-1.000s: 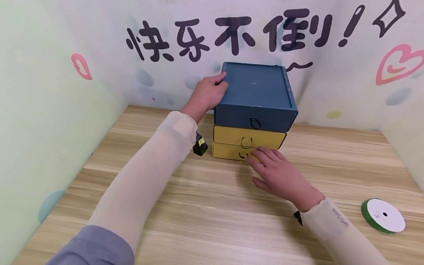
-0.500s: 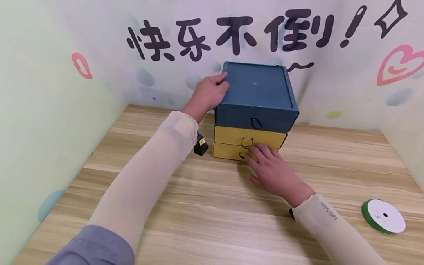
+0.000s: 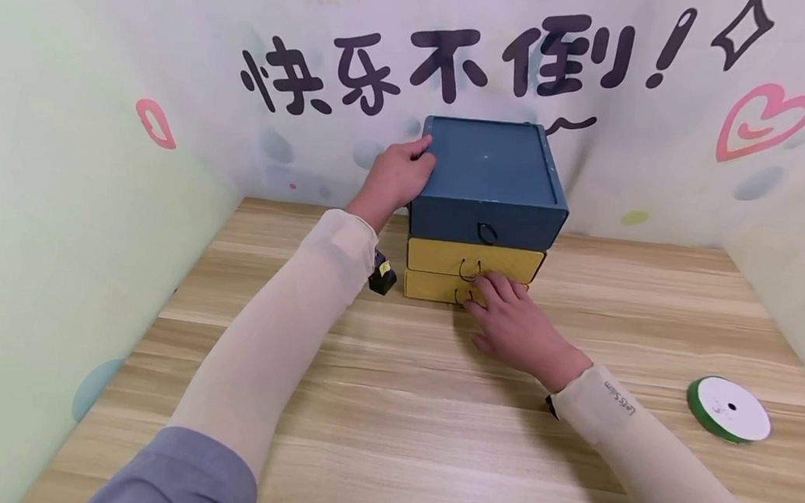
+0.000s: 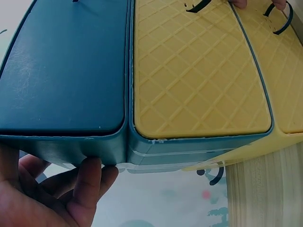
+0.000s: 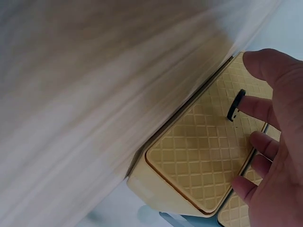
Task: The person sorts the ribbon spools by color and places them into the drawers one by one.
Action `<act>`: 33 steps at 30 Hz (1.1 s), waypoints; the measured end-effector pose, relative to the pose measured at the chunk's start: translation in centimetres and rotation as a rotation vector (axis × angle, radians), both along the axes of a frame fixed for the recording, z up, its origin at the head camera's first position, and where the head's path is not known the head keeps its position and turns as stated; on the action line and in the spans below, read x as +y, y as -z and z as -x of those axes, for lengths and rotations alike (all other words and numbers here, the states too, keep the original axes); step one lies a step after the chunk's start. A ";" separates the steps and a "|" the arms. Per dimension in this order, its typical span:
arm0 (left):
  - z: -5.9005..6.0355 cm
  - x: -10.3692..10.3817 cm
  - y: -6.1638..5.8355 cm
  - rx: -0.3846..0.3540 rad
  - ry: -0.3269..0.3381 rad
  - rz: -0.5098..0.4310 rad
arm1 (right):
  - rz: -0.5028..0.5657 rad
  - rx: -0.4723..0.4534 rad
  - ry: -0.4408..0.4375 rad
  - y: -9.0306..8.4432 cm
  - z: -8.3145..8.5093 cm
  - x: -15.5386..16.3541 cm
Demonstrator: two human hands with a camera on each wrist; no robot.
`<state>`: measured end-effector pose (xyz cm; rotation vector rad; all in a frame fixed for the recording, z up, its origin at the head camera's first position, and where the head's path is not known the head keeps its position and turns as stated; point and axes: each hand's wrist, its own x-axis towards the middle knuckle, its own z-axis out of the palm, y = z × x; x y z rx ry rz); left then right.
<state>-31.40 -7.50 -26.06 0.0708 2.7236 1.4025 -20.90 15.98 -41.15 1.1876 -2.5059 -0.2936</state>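
Note:
A stack of drawers stands against the wall, with a blue drawer box on top. Under it are a yellow middle drawer and a yellow bottom drawer, each with a dark loop pull. My left hand rests on the blue box's left side and top edge, fingers mostly straight, as the left wrist view also shows. At the front, my right hand hooks its index finger in the bottom drawer's loop pull. Its other fingers touch or lie close over the yellow fronts, and its thumb is held apart.
A white-faced spool with green ribbon lies on the wooden table at the right. A printed cloth wall rises right behind the drawers, and pale walls flank the table.
My right hand has moved slightly left and in toward the drawer fronts, its index finger reaching the bottom pull. The left hand keeps its place on the blue box.

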 end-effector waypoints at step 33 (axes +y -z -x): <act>-0.2 -0.1 -0.1 -0.006 0.008 -0.015 | -0.018 -0.008 0.091 0.3 -1.1 -1.1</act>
